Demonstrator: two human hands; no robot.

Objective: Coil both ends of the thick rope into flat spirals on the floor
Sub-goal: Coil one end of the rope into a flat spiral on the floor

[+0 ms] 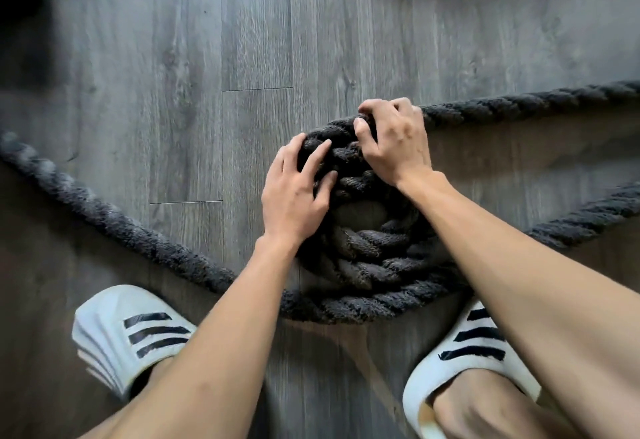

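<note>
**Grey rope part-wound, both hands on the far edge of the coil**

Head view: the thick rope lay on the wooden floor, with one length running off to the left and two to the right. Between the person's white striped slippers a loose coil of a few turns sat flat, with a bare patch of floor showing at its centre. The left hand pressed spread fingers onto the coil's far-left side. The right hand, close beside it, curled its fingers and thumb round the outer turn where the rope came in from the right.

Judging from this, the spiral was only begun and the rope's other end was not in view. The turns looked slack and uneven, so a hard pull by the right hand could lift a turn over its neighbour and pile the coil up. If the left hand eased off, the stiff rope might spring outward and open the gap at the centre. The near turn lay just beside the slippers, so a shifted foot could drag it.
</note>
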